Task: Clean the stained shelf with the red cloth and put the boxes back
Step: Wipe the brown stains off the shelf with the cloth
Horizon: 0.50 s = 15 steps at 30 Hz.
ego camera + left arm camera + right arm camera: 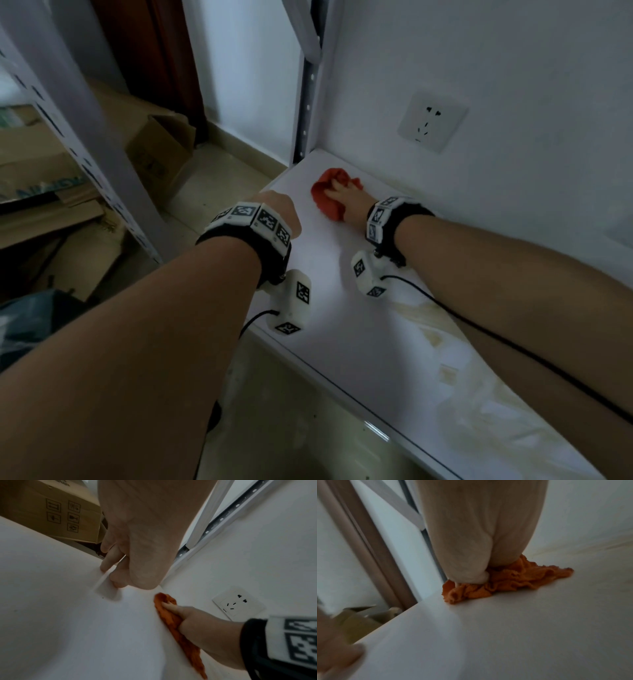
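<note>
A crumpled red cloth (329, 202) (173, 620) (513, 580) lies near the back left corner of the white shelf (342, 329). My right hand (337, 192) is on it, fingers bunched into the fabric, pressing it down. My left hand (277, 210) (113, 573) props itself on bent fingertips at the shelf's left edge and holds nothing. Yellowish stains (455, 370) streak the shelf under and beside my right forearm. Cardboard boxes (161, 147) (51, 513) stand on the floor left of the shelf.
The wall behind the shelf carries a socket (432, 121) (238, 604). A perforated metal upright (308, 85) stands at the back left corner, another rack post (78, 137) further left. Black cables (479, 325) trail from both wrist units.
</note>
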Motion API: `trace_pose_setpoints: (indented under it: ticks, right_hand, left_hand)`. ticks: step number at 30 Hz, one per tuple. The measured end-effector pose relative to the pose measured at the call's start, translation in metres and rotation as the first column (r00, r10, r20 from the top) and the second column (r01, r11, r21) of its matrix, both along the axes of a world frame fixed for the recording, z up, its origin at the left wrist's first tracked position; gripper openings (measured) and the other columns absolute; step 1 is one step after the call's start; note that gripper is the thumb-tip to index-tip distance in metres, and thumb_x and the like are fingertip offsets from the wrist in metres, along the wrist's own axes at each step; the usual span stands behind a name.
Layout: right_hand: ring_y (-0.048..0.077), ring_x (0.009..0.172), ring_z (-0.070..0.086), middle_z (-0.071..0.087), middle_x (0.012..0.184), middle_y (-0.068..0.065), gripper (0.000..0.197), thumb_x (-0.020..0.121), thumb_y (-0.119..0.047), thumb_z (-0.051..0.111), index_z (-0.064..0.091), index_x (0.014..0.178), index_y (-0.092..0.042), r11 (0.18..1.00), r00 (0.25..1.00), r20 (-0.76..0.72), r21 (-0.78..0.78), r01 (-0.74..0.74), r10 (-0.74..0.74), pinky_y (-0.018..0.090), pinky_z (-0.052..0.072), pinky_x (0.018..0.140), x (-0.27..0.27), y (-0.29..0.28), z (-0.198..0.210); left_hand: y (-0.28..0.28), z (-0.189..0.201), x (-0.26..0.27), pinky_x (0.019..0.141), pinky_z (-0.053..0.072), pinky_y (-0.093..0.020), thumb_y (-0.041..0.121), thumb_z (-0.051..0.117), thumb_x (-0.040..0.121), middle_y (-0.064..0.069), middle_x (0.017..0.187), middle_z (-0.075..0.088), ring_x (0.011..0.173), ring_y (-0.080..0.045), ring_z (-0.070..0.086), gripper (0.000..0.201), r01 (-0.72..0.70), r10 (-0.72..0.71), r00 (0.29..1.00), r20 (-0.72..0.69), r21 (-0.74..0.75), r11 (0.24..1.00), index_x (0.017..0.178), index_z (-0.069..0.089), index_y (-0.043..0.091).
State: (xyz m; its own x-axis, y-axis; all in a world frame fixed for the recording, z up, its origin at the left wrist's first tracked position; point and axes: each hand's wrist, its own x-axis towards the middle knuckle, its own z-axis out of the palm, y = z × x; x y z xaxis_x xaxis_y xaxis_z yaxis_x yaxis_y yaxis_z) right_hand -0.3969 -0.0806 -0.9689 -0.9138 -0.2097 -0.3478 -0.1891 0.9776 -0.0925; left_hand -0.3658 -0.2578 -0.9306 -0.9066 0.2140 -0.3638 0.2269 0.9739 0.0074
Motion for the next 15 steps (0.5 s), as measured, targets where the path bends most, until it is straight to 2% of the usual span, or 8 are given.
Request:
trace_pose_setpoints:
  ticks: [2,4,6,8,9,11,13,15]
  right_hand:
    - [0.033,0.143,0.018,0.021,0.155,0.012,0.056,0.097,-0.040,0.024,0.029,0.147,-0.015,0.997,0.997,-0.023,-0.001,0.079,-0.079,0.042,0.013,0.117,0.003,0.021,0.002]
    - [0.032,0.144,0.017,0.023,0.154,0.011,0.082,0.075,-0.054,0.012,0.031,0.146,-0.017,0.987,0.986,-0.024,0.004,0.164,-0.164,0.043,0.014,0.117,0.013,0.047,0.005]
    - [0.031,0.145,0.014,0.021,0.154,0.012,0.087,0.069,-0.050,0.012,0.029,0.147,-0.016,0.976,0.976,-0.002,0.011,0.216,-0.216,0.043,0.011,0.118,0.027,0.063,0.007]
    - [0.032,0.145,0.013,0.019,0.155,0.013,0.083,0.076,-0.051,0.009,0.024,0.149,-0.015,0.978,0.978,0.015,0.032,0.207,-0.207,0.044,0.010,0.118,0.041,0.061,0.011]
    - [0.033,0.146,0.010,0.015,0.157,0.013,0.072,0.086,-0.049,0.014,0.020,0.150,-0.015,0.981,0.981,0.033,0.046,0.190,-0.192,0.044,0.007,0.119,0.047,0.052,0.014]
    - [0.034,0.146,0.000,0.003,0.159,0.013,0.054,0.101,-0.025,0.028,0.011,0.151,-0.013,0.991,0.990,0.069,0.066,0.117,-0.122,0.041,-0.003,0.118,0.051,0.028,0.014]
    - [0.032,0.147,-0.005,-0.003,0.159,0.011,0.058,0.100,-0.013,0.035,0.008,0.151,-0.013,0.998,0.994,0.094,0.040,0.048,-0.052,0.037,-0.008,0.116,0.042,0.002,0.012]
    - [0.031,0.147,-0.002,-0.001,0.159,0.009,0.062,0.097,-0.010,0.040,0.011,0.151,-0.015,0.998,0.995,0.088,0.039,-0.046,0.043,0.036,-0.005,0.117,0.026,-0.014,0.004]
  left_hand:
    - [-0.001,-0.001,0.001,0.074,0.051,-0.028,0.013,0.054,0.081,-0.010,0.098,0.064,0.081,-0.025,0.060,0.011,-0.007,0.007,1.000,-0.002,0.055,0.998,0.070,0.054,0.010]
    - [-0.002,0.001,0.002,0.070,0.046,-0.027,0.012,0.051,0.084,-0.011,0.100,0.064,0.087,-0.027,0.062,0.019,-0.037,0.037,0.999,0.005,0.085,0.996,0.066,0.047,0.008]
    - [-0.002,0.002,0.001,0.071,0.044,-0.028,0.012,0.050,0.085,-0.013,0.106,0.064,0.097,-0.028,0.063,0.008,-0.056,0.056,0.998,0.007,0.119,0.991,0.080,0.056,0.009]
    - [-0.002,0.002,0.000,0.074,0.044,-0.030,0.013,0.049,0.086,-0.014,0.111,0.064,0.101,-0.029,0.063,0.019,-0.068,0.066,0.998,0.014,0.123,0.990,0.097,0.063,0.007]
    - [-0.003,0.002,0.001,0.074,0.043,-0.030,0.013,0.049,0.086,-0.015,0.113,0.064,0.102,-0.030,0.062,0.023,-0.071,0.069,0.997,0.023,0.117,0.991,0.101,0.063,0.005]
    - [-0.002,0.002,0.003,0.075,0.043,-0.029,0.012,0.048,0.086,-0.015,0.113,0.064,0.103,-0.030,0.062,0.024,-0.057,0.055,0.998,0.022,0.105,0.993,0.103,0.063,0.004]
    - [-0.003,0.004,0.005,0.075,0.044,-0.030,0.012,0.047,0.086,-0.015,0.113,0.063,0.102,-0.030,0.062,0.024,-0.045,0.045,0.999,0.003,0.107,0.993,0.104,0.062,0.005]
    - [-0.005,0.005,0.007,0.077,0.046,-0.031,0.011,0.045,0.087,-0.015,0.115,0.062,0.102,-0.030,0.062,0.026,-0.035,0.036,0.999,-0.001,0.076,0.996,0.106,0.061,0.005]
